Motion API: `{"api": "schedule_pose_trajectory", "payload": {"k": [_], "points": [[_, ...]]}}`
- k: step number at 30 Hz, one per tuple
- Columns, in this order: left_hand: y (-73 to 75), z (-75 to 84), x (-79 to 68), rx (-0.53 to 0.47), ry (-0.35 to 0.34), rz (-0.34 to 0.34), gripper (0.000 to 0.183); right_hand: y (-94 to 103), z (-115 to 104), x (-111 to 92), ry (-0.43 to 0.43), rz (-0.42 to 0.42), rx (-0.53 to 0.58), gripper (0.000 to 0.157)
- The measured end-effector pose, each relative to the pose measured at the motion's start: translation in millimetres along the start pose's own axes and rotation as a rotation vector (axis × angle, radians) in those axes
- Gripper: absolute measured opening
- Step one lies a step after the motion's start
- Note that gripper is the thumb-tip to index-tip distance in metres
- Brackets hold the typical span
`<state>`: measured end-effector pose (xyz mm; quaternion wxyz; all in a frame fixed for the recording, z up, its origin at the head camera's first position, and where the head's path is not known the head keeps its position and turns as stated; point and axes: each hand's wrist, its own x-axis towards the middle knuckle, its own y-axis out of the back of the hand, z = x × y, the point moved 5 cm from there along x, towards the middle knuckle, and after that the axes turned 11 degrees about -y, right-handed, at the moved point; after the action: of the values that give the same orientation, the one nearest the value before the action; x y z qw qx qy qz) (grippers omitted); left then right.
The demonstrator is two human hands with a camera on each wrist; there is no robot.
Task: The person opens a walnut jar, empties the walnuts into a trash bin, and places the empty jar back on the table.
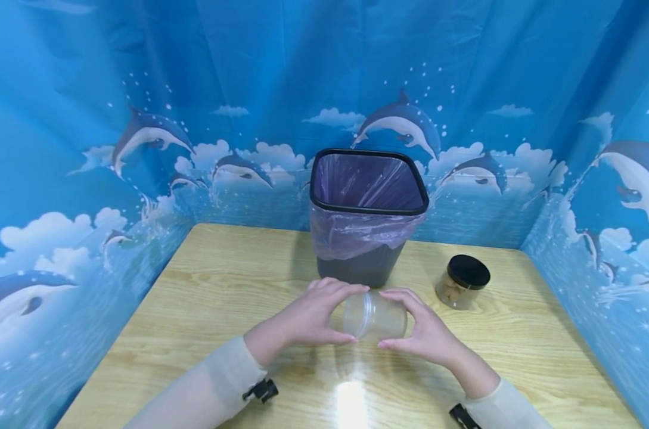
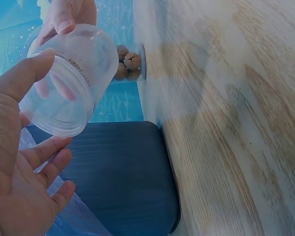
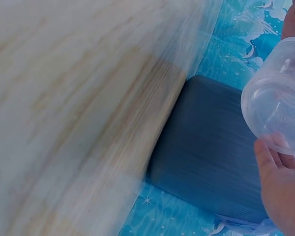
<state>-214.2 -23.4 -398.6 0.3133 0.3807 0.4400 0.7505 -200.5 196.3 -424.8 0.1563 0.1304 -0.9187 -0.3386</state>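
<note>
A clear plastic jar (image 1: 385, 317) lies on its side in the air between the two hands, over the table in front of the bin. My left hand (image 1: 321, 313) holds its threaded mouth end, thumb on the near side and fingers on the far side. Opposite it, my right hand (image 1: 428, 330) grips the base end between thumb and fingers. Through the wall of the jar (image 2: 96, 54), some small brown crumbs show near the neck in the left wrist view. The right wrist view shows the round base of the jar (image 3: 275, 115) with right fingertips at its edge.
A dark bin (image 1: 356, 265) with a purple liner (image 1: 351, 232) stands at the back of the wooden table (image 1: 222, 280). To its right is a black-lidded jar (image 1: 466, 274) of walnuts (image 2: 132, 61). Dolphin-print curtains (image 1: 249, 89) surround the table's back and sides.
</note>
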Motion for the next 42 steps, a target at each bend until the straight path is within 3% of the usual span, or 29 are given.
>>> {"api": "schedule_pose_trajectory", "payload": {"k": [20, 42], "points": [[-5.7, -5.8, -7.0, -0.009, 0.019, 0.025, 0.096, -7.1, 4.4, 3.4, -0.01, -0.051, 0.013, 0.084], [-4.7, -7.3, -9.8, 0.039, -0.038, 0.058, 0.091, -8.1, -1.6, 5.9, 0.013, -0.085, 0.013, 0.086]]}}
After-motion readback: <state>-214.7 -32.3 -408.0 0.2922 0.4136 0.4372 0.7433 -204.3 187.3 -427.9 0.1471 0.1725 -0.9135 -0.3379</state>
